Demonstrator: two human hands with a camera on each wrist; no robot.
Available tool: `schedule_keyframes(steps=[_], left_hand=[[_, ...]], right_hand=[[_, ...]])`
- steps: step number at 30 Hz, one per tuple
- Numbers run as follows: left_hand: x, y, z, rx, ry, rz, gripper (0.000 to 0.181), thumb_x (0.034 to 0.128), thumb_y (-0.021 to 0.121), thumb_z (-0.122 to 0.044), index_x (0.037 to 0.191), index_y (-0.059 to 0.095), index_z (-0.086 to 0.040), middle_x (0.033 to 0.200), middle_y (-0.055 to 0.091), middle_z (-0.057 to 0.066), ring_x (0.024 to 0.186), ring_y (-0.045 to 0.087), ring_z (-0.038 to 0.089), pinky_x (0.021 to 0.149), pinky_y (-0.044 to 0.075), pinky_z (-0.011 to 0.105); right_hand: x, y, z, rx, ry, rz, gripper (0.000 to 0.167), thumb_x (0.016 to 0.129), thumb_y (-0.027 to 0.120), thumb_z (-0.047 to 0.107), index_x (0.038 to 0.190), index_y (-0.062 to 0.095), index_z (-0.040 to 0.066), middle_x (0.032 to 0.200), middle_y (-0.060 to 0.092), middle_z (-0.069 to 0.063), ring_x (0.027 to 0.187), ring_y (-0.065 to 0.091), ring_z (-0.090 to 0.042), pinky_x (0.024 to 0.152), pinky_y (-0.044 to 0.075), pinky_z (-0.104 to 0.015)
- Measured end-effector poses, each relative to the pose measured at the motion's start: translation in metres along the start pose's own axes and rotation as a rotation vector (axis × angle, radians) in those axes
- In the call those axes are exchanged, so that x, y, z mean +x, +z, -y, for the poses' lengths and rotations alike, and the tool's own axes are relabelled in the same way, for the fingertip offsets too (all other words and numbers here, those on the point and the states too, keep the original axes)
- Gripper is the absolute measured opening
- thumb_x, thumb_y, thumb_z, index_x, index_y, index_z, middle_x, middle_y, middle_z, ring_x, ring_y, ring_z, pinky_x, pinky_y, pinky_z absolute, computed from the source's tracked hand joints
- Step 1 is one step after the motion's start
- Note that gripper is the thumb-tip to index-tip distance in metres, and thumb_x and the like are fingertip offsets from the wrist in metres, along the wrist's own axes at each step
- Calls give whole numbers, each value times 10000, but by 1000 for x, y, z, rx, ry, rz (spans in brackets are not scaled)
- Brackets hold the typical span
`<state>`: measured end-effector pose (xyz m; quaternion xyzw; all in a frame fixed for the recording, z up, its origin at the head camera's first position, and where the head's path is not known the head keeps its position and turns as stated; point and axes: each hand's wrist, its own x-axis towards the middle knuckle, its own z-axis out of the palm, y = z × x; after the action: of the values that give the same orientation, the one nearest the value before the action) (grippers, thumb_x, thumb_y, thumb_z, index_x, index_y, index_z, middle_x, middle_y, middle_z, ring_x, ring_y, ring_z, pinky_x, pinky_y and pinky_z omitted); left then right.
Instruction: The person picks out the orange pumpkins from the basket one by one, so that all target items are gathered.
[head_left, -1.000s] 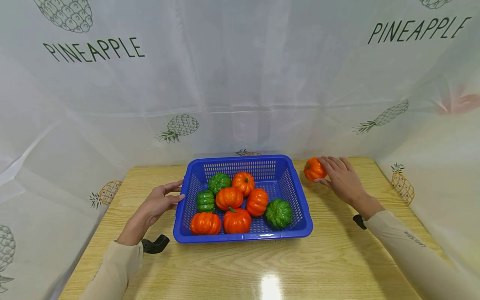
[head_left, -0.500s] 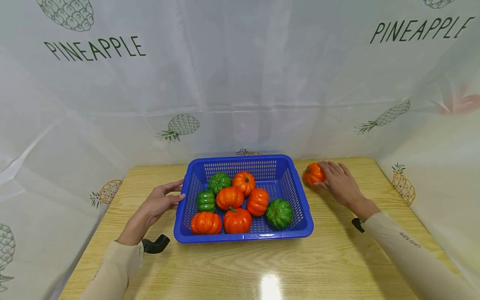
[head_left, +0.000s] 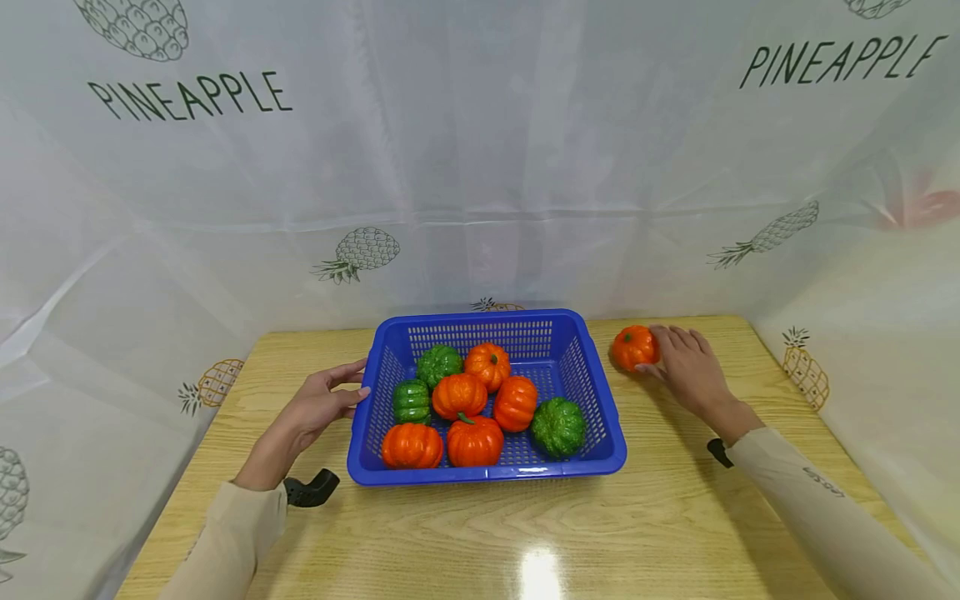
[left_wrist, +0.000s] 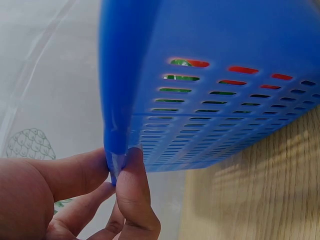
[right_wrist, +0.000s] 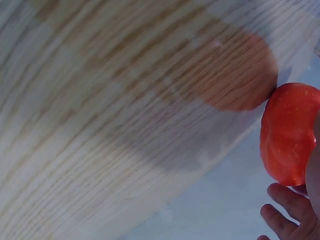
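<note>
In the head view, grips a glossy orange pumpkin [head_left: 634, 348] with the right hand [head_left: 686, 367] at the far right of the wood-grain table [head_left: 465, 550], thumb toward the near side. Holds the left rim of the blue perforated basket [head_left: 487, 475] with the left hand [head_left: 322, 404], well apart from the right. Sits outside the basket, just beside its right rim. Seems light and hard-shelled, probably artificial; likely slippery on its sheen, apt to roll and not very fragile. Best to cup round the ribbed sides rather than pull by the small green stem [head_left: 627, 337]. Inside the basket, shows five other orange pumpkins [head_left: 460, 396] and two small green pumpkins [head_left: 439, 366] at left and middle, plus a bumpy green pumpkin [head_left: 558, 427] at near right. To cross inward, must clear the raised right wall. Beyond the far table edge, meets a pineapple-print sheet [head_left: 480, 258], leaving little room there.

In the left wrist view, pinches the thin rim between thumb and fingers. Looks like fairly stiff plastic, with green and red patches visible through the slots.

In the right wrist view, shows the pumpkin at the right edge, partly hidden behind the hand and apparently touching the table. Cannot tell every finger's contact.
</note>
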<state>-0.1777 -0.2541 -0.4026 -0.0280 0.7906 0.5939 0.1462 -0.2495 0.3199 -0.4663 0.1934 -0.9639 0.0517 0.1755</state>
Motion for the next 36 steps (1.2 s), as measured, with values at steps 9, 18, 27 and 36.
schedule_keyframes(steps=[9,18,27,36], left_hand=[[-1,0,1,3,-5,0,646,1074,592,-56,1646,301,22,1507,408,327,900,685,102,823,609,246],[-1,-1,2,-3,-3,1,646,1076,588,-55,1648,296,20,1510,403,332,898,686,107,817,613,248],[1,-1,2,-6,1,12,644,1077,584,-49,1651,297,9,1518,396,332,904,684,106,824,609,244],[0,-1,1,-20,2,15,642,1078,578,-36,1650,291,16,1507,403,330,892,691,96,820,611,248]], right_hand=[[2,3,0,-76,44,9,717,936,799,325,1405,499,-127,1393,573,-339,1311,509,-517,1173,327,-669],[1,3,2,-136,71,31,699,953,783,350,1380,504,-129,1383,568,-349,1291,517,-518,1174,330,-667],[-1,3,3,-124,111,119,680,1019,706,351,1444,479,-128,1464,517,-358,1346,490,-515,1191,291,-683],[2,-7,4,-127,124,192,731,1054,640,397,1485,434,-156,1498,472,-381,1364,454,-547,1201,267,-693]])
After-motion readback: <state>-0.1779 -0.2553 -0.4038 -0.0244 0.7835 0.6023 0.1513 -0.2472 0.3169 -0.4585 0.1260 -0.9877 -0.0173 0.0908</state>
